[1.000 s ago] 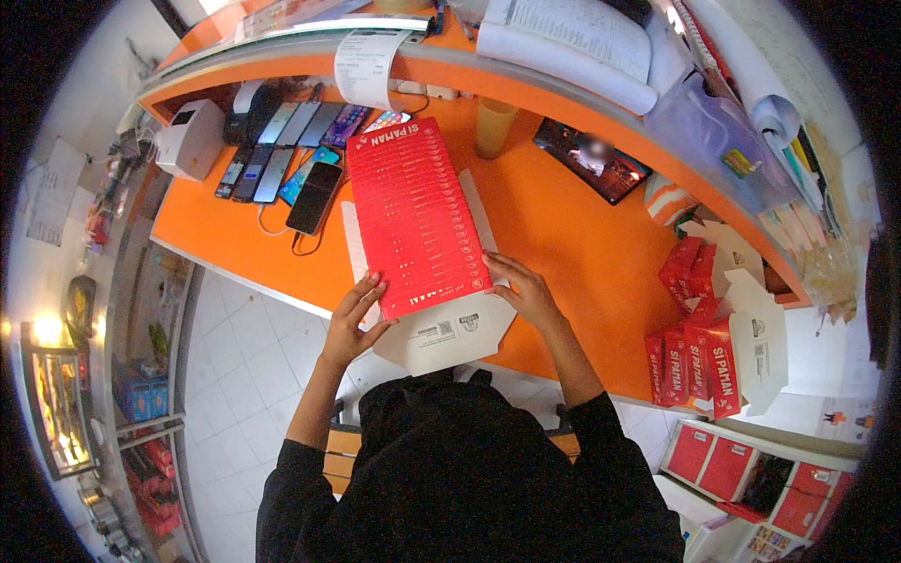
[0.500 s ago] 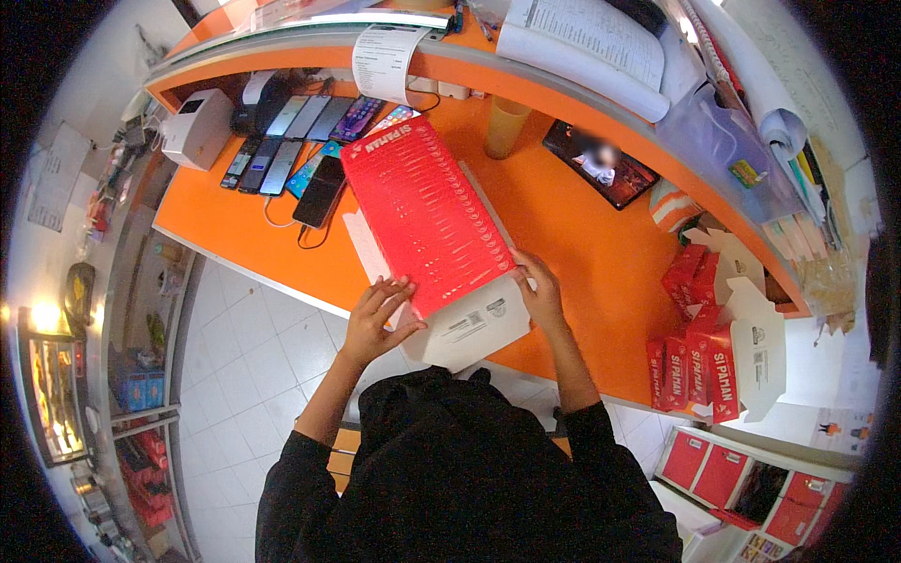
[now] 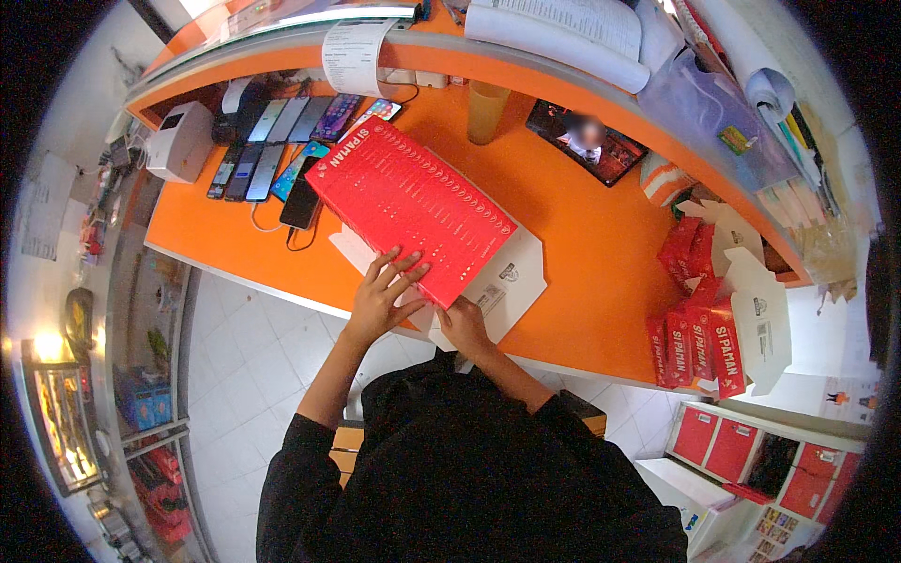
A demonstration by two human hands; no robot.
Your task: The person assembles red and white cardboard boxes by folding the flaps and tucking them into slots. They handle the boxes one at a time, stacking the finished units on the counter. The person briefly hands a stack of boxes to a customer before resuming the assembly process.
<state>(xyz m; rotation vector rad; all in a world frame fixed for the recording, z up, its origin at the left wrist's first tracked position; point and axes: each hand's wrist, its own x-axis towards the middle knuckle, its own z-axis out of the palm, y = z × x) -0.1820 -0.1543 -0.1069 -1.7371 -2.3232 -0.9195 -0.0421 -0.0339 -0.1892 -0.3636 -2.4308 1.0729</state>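
Note:
A red and white cardboard box blank (image 3: pixel 405 202) lies slanted on the orange counter, its printed red panel facing up and pale flaps sticking out below and at the sides. My left hand (image 3: pixel 383 298) rests on its lower left part, fingers spread over the red surface. At the near corner, my right hand (image 3: pixel 465 327) has its fingers closed at the edge between the red panel and the pale flap. Its fingertips are partly hidden.
Several phones (image 3: pixel 267 174) and a white printer (image 3: pixel 180 141) stand at the left of the orange counter (image 3: pixel 591 281). A brown cup (image 3: pixel 486 113) and a tablet (image 3: pixel 587 141) sit behind. Folded red boxes (image 3: pixel 699 342) are at the right. Above runs a shelf with an open book (image 3: pixel 558 38).
My right hand has moved left and nearer, from the box's right edge to its near corner. The red panel has turned anticlockwise. My left hand stays spread on it.

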